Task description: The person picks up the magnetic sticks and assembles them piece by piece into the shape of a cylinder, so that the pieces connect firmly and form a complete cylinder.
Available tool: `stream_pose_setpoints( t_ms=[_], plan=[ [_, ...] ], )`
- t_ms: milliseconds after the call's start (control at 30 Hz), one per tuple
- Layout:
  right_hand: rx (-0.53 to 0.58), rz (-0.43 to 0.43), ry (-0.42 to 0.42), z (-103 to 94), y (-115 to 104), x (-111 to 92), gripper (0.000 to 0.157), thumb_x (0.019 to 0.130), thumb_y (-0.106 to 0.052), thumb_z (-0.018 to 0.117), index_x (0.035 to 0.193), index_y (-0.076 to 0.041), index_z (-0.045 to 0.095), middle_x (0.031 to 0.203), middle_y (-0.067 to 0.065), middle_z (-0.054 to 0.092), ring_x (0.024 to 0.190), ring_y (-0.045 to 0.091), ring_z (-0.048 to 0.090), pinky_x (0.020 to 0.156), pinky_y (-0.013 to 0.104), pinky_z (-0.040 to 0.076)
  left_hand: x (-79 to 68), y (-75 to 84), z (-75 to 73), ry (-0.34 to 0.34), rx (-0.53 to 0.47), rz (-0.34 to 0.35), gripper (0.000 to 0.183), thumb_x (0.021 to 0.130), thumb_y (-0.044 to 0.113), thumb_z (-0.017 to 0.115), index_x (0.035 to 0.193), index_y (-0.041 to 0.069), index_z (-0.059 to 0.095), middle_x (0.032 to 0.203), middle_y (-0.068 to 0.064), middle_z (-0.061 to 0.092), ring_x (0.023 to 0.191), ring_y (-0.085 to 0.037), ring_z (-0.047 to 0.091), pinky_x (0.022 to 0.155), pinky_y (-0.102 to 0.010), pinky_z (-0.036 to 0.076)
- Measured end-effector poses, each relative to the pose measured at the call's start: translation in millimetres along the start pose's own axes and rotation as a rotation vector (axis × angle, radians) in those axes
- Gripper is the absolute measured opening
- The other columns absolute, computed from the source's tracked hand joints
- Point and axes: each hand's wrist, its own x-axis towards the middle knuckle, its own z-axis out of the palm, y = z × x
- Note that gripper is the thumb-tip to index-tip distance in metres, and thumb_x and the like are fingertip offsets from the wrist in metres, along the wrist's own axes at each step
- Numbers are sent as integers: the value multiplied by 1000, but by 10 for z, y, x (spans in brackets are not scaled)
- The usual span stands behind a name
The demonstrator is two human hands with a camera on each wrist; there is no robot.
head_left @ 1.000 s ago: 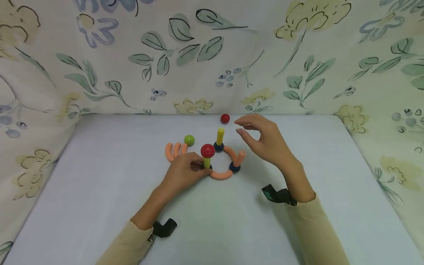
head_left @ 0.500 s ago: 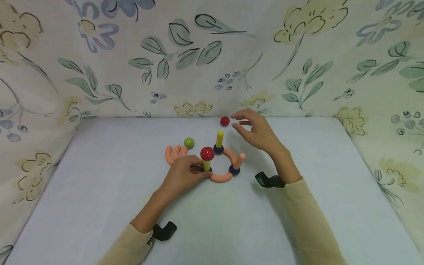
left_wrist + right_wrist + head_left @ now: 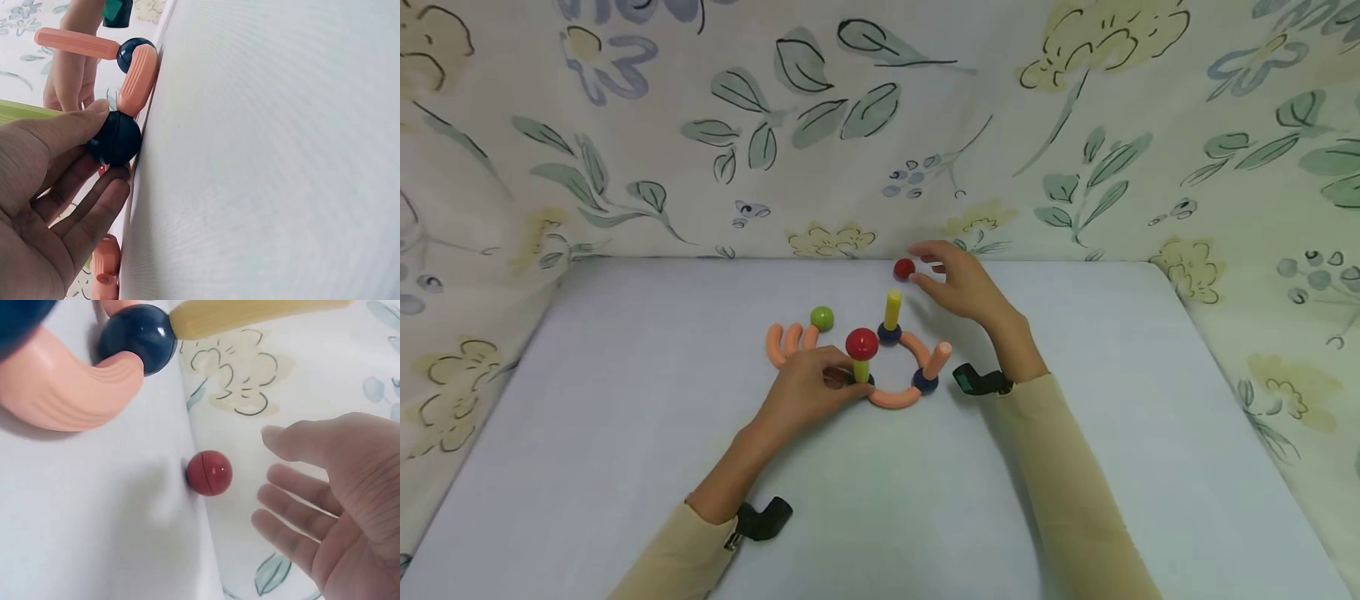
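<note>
A ring of curved orange pieces [image 3: 892, 399] and dark blue balls lies on the table, with upright rods in the balls. My left hand [image 3: 805, 385] pinches the near-left dark blue ball [image 3: 117, 140] between thumb and fingers. From that ball rises a green rod [image 3: 861, 372] topped by a red ball [image 3: 862, 343]. A yellow rod [image 3: 892, 309] and an orange rod [image 3: 937, 361] stand bare-topped. At the table's back edge lies a loose red ball [image 3: 210, 473]. My right hand [image 3: 961, 286] is beside it, thumb and fingers spread apart, holding nothing.
Several spare curved orange pieces [image 3: 793, 337] lie left of the ring, partly behind my left hand. Next to them sits a green ball [image 3: 822, 317]. A floral cloth [image 3: 835, 183] hangs behind the white table [image 3: 625, 400].
My right hand has moved left and away from me, up to the loose red ball at the back. The left hand keeps its grip on the dark blue ball.
</note>
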Motion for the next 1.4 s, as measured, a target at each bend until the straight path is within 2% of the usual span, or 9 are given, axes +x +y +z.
stream_pose_setpoints(
  t_ms=[167,367,600,833,1000,1167,1400],
  plan=[
    [-34,29,1,112,89,85,39,103,-13,68,140,-3,63,144,15,65,134,34,61,112,49,54,-4,10,36,-9,6,-9,25,83,25,93,103,16,82,98,3,80,87,-9,75,83,-30,63],
    [-90,3,-40,277,139,152,43,102,-12,69,143,-3,61,150,15,60,137,32,59,117,47,50,-8,15,34,11,38,13,21,84,28,92,100,19,83,94,6,78,88,-8,75,84,-32,63],
    [-107,-2,-64,249,145,173,44,102,-10,69,145,-4,61,148,16,61,138,32,58,121,48,45,-6,35,9,23,47,37,21,84,27,92,100,18,83,94,5,77,90,-10,76,86,-34,64],
    [-109,68,-99,232,103,133,37,101,-12,71,138,-7,66,139,14,68,131,31,63,116,49,50,-23,16,30,8,51,22,20,84,25,92,100,18,83,94,5,77,89,-9,75,84,-33,64],
    [-90,86,-104,220,108,128,35,101,-11,71,136,-5,67,134,14,70,123,30,67,111,46,54,-22,28,19,13,27,26,21,84,24,92,101,18,83,96,5,78,91,-10,76,84,-33,64],
    [-39,101,-91,206,114,88,37,99,-11,74,135,-5,67,132,13,70,123,30,68,108,45,57,-24,24,19,6,26,19,23,83,25,93,102,17,82,99,4,79,91,-10,76,84,-31,64],
    [70,53,4,149,56,-123,37,99,-10,74,134,-5,66,132,14,70,123,30,70,106,43,59,-24,21,18,7,28,22,22,84,25,92,102,18,83,98,4,79,92,-11,77,85,-35,64]
  ],
)
